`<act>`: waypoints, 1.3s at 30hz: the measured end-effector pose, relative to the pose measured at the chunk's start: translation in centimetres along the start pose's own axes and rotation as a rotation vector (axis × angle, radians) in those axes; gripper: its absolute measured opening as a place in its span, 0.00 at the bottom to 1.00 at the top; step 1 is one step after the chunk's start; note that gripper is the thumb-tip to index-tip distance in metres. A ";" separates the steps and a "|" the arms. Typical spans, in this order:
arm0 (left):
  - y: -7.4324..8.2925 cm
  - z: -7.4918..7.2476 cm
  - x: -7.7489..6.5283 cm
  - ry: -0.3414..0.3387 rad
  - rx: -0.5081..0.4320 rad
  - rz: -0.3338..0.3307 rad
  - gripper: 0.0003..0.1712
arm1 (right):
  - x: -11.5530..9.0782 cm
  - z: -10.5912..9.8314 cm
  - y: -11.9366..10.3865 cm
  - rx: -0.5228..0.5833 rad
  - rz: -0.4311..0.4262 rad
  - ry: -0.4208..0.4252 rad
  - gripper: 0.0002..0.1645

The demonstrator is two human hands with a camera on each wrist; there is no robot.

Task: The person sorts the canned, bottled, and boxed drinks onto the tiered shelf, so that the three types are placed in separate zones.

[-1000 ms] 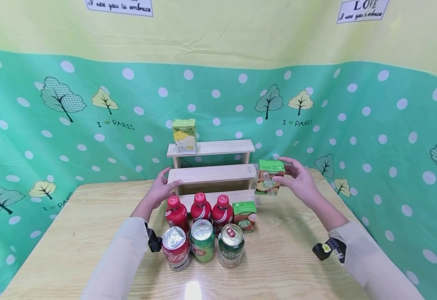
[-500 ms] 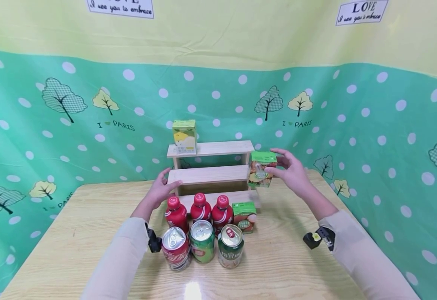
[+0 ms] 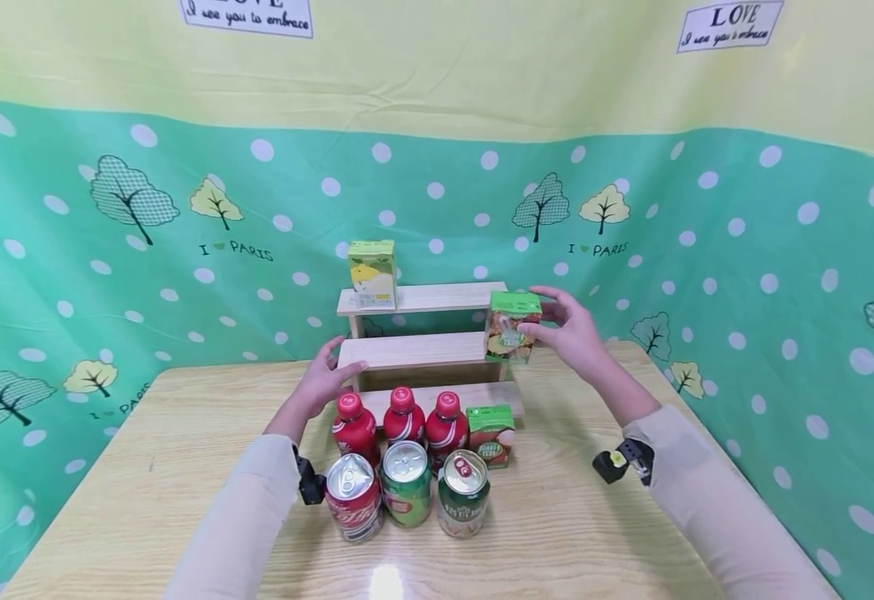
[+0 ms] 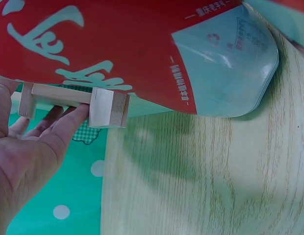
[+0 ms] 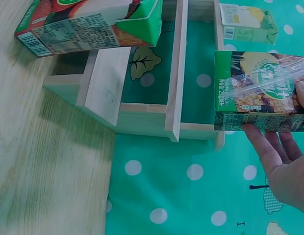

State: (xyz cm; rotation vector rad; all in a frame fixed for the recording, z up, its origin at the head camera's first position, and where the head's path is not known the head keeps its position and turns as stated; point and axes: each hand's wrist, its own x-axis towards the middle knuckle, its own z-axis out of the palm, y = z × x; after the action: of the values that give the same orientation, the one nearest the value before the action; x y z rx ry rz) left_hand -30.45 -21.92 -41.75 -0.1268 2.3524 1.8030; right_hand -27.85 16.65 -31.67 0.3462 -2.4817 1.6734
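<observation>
My right hand (image 3: pixel 570 332) grips a green-topped juice box (image 3: pixel 501 332), thumb on its front and fingers on its far side. In the right wrist view that juice box (image 5: pixel 250 88) is raised near the right end of the wooden step shelf (image 3: pixel 422 350); contact with the shelf cannot be told. My left hand (image 3: pixel 320 385) holds the left end of the shelf, its thumb on the middle step. Fingers (image 4: pixel 76 117) touch the wood in the left wrist view. A yellow-green juice box (image 3: pixel 373 279) stands upright on the top step's left end.
Red-capped bottles (image 3: pixel 404 418) stand in a row before the shelf, with another green-topped juice box (image 3: pixel 489 435) at their right. Nearer are a red can (image 3: pixel 355 504), a green can (image 3: pixel 405 487) and a dark green can (image 3: pixel 463 500). A patterned cloth (image 3: pixel 437 217) hangs behind.
My right hand has carried the juice box left and upward, from beside the shelf to before the right end of its upper steps. The left hand stays on the shelf.
</observation>
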 end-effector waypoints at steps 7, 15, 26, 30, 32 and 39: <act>0.1 0.0 -0.2 0.005 0.006 0.000 0.50 | 0.7 0.6 -0.4 -0.002 -0.011 -0.001 0.39; 0.1 0.0 -0.2 0.005 0.007 0.001 0.50 | 1.4 1.2 -1.0 0.023 -0.023 -0.009 0.38; 0.1 0.2 -0.3 0.000 0.006 -0.005 0.50 | 2.0 1.7 -1.7 0.048 -0.022 0.002 0.36; 0.2 0.3 -0.3 -0.004 0.011 -0.003 0.50 | 2.3 1.8 -2.0 0.043 -0.006 0.008 0.35; 0.2 0.2 -0.3 -0.003 0.015 -0.002 0.50 | 2.6 2.0 -2.2 0.040 -0.004 0.009 0.35; 0.4 0.1 -0.4 0.001 0.010 -0.001 0.50 | 3.6 2.5 -2.7 0.072 -0.024 -0.005 0.35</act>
State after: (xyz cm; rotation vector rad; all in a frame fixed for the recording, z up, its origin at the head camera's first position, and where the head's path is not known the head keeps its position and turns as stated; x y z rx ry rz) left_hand -30.08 -21.74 -41.31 -0.1278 2.3611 1.7908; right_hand -30.61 12.99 -29.36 0.3864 -2.4150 1.7577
